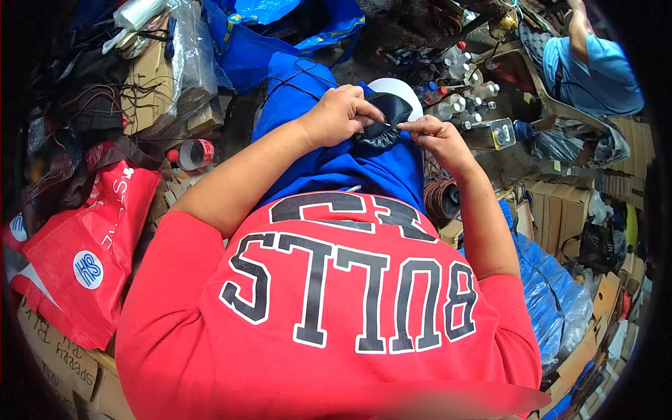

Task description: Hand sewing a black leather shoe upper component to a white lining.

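My left hand grips a black leather piece with a puckered lower edge, held over my lap on a blue cloth. My right hand pinches a thin needle or thread at the piece's right edge, fingers closed together. Both hands meet at the black piece, above my red shirt. A white round object shows just behind the black piece.
A red bag lies at the left beside cardboard and plastic wrap. Several small bottles stand at the upper right. Another person in a blue shirt sits at the top right. Blue plastic bags and cardboard boxes crowd the right.
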A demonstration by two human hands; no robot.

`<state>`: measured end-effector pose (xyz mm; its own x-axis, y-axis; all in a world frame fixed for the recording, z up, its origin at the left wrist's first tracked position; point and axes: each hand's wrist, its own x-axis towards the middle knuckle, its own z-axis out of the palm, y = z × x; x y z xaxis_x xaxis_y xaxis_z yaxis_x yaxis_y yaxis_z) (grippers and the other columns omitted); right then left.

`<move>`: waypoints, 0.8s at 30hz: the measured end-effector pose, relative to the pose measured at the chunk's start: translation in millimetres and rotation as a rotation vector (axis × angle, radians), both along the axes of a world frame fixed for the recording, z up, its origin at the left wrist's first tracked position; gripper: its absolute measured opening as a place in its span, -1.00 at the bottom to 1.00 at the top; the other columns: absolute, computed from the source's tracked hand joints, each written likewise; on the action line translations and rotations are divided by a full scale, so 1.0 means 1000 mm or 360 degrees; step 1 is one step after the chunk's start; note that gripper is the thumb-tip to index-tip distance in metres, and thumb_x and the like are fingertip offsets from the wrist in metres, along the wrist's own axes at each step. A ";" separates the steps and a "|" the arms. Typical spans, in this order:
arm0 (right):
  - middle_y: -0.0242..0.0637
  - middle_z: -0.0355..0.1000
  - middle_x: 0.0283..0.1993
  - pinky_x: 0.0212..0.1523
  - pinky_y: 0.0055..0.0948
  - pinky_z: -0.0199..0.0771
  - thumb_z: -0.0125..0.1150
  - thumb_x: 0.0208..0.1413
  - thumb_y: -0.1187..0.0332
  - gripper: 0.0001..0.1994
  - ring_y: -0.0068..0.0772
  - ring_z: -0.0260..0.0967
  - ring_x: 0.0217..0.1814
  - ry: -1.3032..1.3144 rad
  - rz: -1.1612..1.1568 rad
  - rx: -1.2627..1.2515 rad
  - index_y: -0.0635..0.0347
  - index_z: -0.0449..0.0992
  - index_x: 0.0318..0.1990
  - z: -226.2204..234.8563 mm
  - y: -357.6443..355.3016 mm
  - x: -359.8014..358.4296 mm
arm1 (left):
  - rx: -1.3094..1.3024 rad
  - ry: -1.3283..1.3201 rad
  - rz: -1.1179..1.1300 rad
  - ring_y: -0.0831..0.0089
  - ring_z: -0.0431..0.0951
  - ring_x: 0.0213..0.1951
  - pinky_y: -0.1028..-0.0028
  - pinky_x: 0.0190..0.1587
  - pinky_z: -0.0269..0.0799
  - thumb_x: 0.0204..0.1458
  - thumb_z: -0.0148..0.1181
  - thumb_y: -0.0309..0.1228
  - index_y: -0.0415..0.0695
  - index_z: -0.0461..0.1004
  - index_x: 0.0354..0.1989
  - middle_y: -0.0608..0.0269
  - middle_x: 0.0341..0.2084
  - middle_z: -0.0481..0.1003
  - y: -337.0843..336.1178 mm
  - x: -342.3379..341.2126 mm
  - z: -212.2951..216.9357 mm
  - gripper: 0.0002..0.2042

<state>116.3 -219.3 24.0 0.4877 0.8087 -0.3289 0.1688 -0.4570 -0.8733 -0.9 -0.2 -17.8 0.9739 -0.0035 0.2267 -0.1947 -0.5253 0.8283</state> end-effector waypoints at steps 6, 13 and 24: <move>-0.45 0.32 -0.27 -0.09 -0.63 0.25 0.16 0.00 0.52 -0.74 -0.61 0.27 -0.20 0.0244 0.0031 0.0075 0.13 0.58 -0.12 -0.013 -0.002 0.013 | -0.0209 0.0120 -0.0151 0.40 0.38 -0.42 0.49 -0.35 0.33 -0.15 0.21 -0.59 -0.04 0.62 -0.37 0.26 -0.54 0.33 0.002 0.020 -0.011 -0.81; -0.44 0.37 -0.24 -0.12 -0.64 0.28 0.19 -0.01 0.53 -0.72 -0.62 0.28 -0.19 0.0060 0.0067 0.0051 0.12 0.57 -0.09 -0.005 0.000 0.002 | 0.0328 -0.0243 -0.0170 0.28 0.40 -0.39 0.40 -0.31 0.35 -0.17 0.23 -0.58 -0.02 0.61 -0.33 0.23 -0.54 0.37 -0.001 0.007 0.016 -0.79; -0.43 0.47 -0.27 -0.16 -0.66 0.34 0.28 -0.02 0.47 -0.73 -0.69 0.33 -0.25 0.0589 -0.0369 0.0302 0.24 0.51 -0.11 -0.013 0.002 -0.016 | -0.0729 0.0582 0.0031 0.67 0.40 -0.48 0.62 -0.41 0.34 -0.08 0.19 -0.60 -0.20 0.53 -0.17 0.40 -0.52 0.45 -0.008 0.005 -0.001 -0.75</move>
